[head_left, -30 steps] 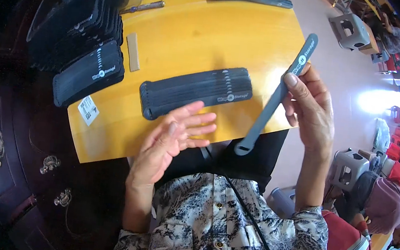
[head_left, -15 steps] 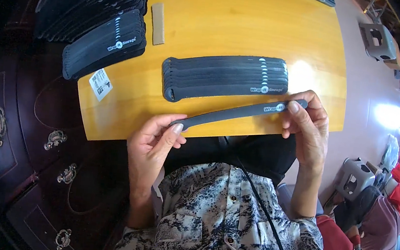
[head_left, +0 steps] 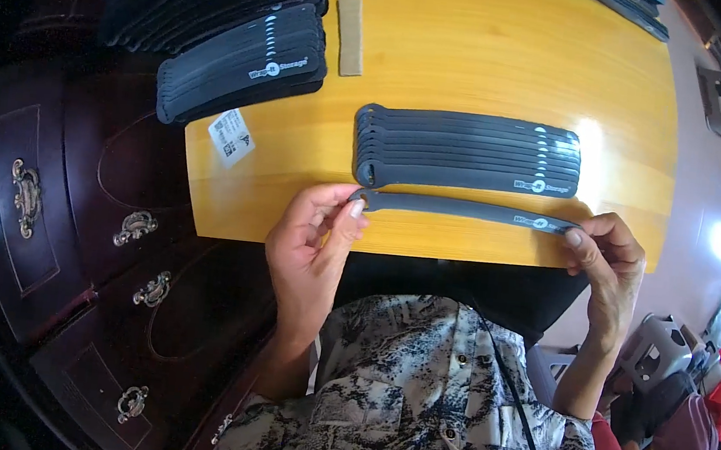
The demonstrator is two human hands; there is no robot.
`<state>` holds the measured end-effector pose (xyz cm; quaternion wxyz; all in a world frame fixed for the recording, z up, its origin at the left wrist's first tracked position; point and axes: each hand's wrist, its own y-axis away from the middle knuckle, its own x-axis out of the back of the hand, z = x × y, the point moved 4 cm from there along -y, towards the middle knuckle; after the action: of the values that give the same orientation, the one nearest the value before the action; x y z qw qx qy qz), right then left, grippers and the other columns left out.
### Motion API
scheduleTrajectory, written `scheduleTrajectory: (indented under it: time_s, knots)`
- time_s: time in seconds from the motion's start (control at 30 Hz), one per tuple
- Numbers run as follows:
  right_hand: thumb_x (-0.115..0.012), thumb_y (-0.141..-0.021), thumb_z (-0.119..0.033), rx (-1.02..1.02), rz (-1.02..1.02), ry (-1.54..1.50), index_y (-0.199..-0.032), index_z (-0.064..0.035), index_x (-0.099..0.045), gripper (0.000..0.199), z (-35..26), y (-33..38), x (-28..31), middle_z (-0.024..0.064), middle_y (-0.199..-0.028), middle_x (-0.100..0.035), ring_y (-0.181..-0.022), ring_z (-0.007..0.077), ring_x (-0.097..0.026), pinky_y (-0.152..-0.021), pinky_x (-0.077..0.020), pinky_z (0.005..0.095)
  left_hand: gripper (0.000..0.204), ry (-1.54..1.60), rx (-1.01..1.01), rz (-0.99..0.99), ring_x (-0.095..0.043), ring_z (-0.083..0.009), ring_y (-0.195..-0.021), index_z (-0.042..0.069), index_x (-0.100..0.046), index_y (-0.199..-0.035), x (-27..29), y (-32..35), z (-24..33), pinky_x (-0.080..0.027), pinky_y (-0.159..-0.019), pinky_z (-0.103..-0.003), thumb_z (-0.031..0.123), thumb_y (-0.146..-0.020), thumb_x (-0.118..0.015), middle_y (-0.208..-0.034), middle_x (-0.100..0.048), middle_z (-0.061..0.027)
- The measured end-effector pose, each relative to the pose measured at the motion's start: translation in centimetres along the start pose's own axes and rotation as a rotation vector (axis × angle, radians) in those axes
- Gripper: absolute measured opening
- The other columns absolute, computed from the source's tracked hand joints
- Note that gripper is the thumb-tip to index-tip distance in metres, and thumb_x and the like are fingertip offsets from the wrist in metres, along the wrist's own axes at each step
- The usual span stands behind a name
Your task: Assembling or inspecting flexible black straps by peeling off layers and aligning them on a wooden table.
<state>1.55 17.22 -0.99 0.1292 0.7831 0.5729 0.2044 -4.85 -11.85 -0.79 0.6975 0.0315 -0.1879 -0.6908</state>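
Note:
A single dark grey strap (head_left: 459, 208) with a rounded, holed end is stretched nearly level between my two hands, close to the table's near edge. My left hand (head_left: 316, 229) pinches the holed end between thumb and fingers. At the other end, beside the pale printing, my right hand (head_left: 608, 255) grips the strap the same way. Just beyond it lies a row of overlapping matching straps (head_left: 465, 152), their holed ends to the left and pale marks to the right. The held strap runs roughly parallel to that row, with a narrow strip of table showing between them.
Large stacks of similar straps (head_left: 246, 59) cover the table's far left. Near them are a tan flat strip (head_left: 350, 35) and a white label (head_left: 231, 137). More dark strips lie at the far right corner. Dark drawers (head_left: 25, 199) stand left; grey stools (head_left: 659, 349) stand right.
The held strap has gone from slanting to nearly level and sits nearer the row's front edge. The whole view has shifted, so the table and stacks appear further right.

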Motion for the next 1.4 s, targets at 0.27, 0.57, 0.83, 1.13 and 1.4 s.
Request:
scheduleTrajectory:
  time_s: [0.27, 0.57, 0.83, 1.13, 1.4]
  knots:
    - [-0.069, -0.088, -0.017, -0.026, 0.046, -0.008, -0.089, -0.0030, -0.065, 0.015, -0.4, -0.6, -0.1, -0.0001, -0.071, -0.063, -0.058, 0.0046, -0.053, -0.051, -0.0413, 0.0184, 0.015, -0.224, -0.138, 0.025, -0.056, -0.0047, -0.072, -0.001, -0.063, -0.100, 0.1, -1.2, -0.1, -0.045, -0.064, -0.019, -0.003, -0.085, -0.065, -0.084, -0.061, -0.0015]
    - [-0.068, -0.089, -0.024, -0.017, 0.068, 0.083, -0.087, -0.0068, -0.064, 0.018, -0.3, -1.2, 0.0, -0.0014, -0.072, -0.062, -0.057, 0.0031, -0.052, -0.049, -0.0400, 0.0170, 0.015, -0.145, -0.114, 0.069, -0.054, -0.0031, -0.069, 0.000, -0.061, -0.097, -0.2, -1.6, 0.0, -0.044, -0.061, -0.018, -0.004, -0.084, -0.067, -0.080, -0.062, -0.0007]
    - [-0.070, -0.087, -0.020, -0.029, 0.093, 0.064, -0.086, -0.0057, -0.065, 0.015, -0.3, -1.4, 0.0, -0.0020, -0.070, -0.063, -0.056, 0.0027, -0.052, -0.047, -0.0392, 0.0172, 0.013, -0.122, -0.095, 0.053, -0.054, -0.0023, -0.065, 0.000, -0.058, -0.093, -0.2, -1.9, -0.3, -0.044, -0.059, -0.018, -0.004, -0.084, -0.067, -0.076, -0.063, -0.0006]
    - [-0.070, -0.088, -0.021, -0.008, 0.062, 0.068, -0.087, -0.0055, -0.065, 0.016, -0.5, -1.8, -0.4, -0.0018, -0.068, -0.061, -0.053, 0.0021, -0.051, -0.044, -0.0375, 0.0165, 0.012, -0.154, -0.095, 0.071, -0.053, -0.0024, -0.062, 0.000, -0.059, -0.092, -0.1, -2.2, -0.4, -0.043, -0.056, -0.018, -0.004, -0.084, -0.067, -0.073, -0.061, -0.0003]
    - [-0.068, -0.089, -0.023, -0.047, 0.142, 0.100, -0.084, -0.0067, -0.065, 0.017, -0.7, -1.5, 0.3, -0.0034, -0.062, -0.057, -0.050, 0.0020, -0.048, -0.043, -0.0324, 0.0161, 0.011, -0.170, -0.064, 0.045, -0.053, -0.0030, -0.063, 0.002, -0.058, -0.090, -1.2, -2.4, 0.0, -0.044, -0.058, -0.019, -0.002, -0.085, -0.067, -0.073, -0.060, 0.0007]
